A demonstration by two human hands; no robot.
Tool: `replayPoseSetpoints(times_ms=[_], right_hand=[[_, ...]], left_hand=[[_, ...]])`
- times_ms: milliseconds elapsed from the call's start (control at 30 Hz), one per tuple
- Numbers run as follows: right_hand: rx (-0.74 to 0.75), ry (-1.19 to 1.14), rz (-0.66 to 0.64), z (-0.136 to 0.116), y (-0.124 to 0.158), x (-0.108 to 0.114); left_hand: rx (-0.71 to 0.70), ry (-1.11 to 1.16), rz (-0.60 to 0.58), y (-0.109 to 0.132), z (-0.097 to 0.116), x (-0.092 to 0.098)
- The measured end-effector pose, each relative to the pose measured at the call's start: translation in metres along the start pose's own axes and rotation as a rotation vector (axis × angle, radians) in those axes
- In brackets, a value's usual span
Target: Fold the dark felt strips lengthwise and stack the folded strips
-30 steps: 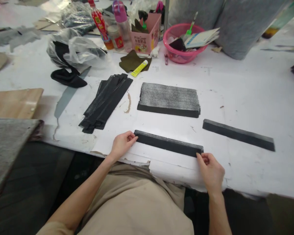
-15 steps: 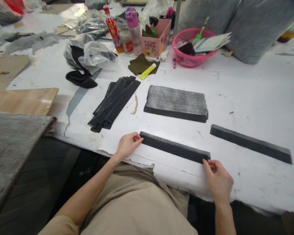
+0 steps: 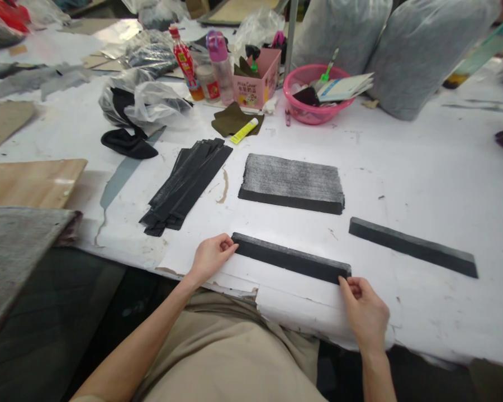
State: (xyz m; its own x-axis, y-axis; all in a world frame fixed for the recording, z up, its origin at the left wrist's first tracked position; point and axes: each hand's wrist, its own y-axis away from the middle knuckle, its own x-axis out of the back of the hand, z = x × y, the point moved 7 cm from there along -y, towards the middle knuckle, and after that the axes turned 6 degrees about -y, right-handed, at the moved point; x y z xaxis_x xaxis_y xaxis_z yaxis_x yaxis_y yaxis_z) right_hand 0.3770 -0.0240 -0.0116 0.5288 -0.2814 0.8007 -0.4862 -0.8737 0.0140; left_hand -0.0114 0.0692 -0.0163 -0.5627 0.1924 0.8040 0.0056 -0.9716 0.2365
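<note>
A long black strip (image 3: pixel 291 258) with a greyish upper edge lies on the white-covered table close to its front edge. My left hand (image 3: pixel 212 255) pinches its left end between thumb and fingers. At the right end, my right hand (image 3: pixel 364 307) grips the lower corner in the same way. Beyond the strip lies a stack of overlapped strips (image 3: pixel 291 177), grey and streaked on top with a black band along the front. Another black strip (image 3: pixel 414 245) lies apart to the right. To the left is a fanned pile of black strips (image 3: pixel 186 187).
Behind the strips are a yellow tube (image 3: pixel 243 131) on dark green pieces, a pink basin (image 3: pixel 318 114), a pink box (image 3: pixel 255 92) and bottles (image 3: pixel 186 64). A black cloth shoe piece (image 3: pixel 128 143) lies by a plastic bag (image 3: pixel 151 106). Boards (image 3: pixel 29 181) jut in at left.
The view has shifted slightly, so the table things appear a little lower and further left. Both hands keep their hold on the strip's ends, and the strip stays in place on the table.
</note>
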Motion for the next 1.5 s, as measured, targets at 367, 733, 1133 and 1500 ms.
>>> replayPoseSetpoints(times_ms=[367,733,1133,1500], right_hand=[[0.003,-0.033,-0.009,0.003,0.000,-0.003],[-0.046,-0.057,-0.020,-0.005,0.003,-0.001],[-0.131,-0.054,-0.063,-0.004,0.001,-0.001],[-0.170,0.003,-0.074,0.000,0.001,-0.002]], left_hand=[[0.006,-0.028,-0.006,0.000,-0.001,0.000],[0.011,-0.101,-0.043,-0.002,-0.011,-0.006],[0.039,-0.147,-0.065,-0.004,-0.019,-0.008],[0.040,-0.172,-0.063,-0.006,-0.022,-0.010]])
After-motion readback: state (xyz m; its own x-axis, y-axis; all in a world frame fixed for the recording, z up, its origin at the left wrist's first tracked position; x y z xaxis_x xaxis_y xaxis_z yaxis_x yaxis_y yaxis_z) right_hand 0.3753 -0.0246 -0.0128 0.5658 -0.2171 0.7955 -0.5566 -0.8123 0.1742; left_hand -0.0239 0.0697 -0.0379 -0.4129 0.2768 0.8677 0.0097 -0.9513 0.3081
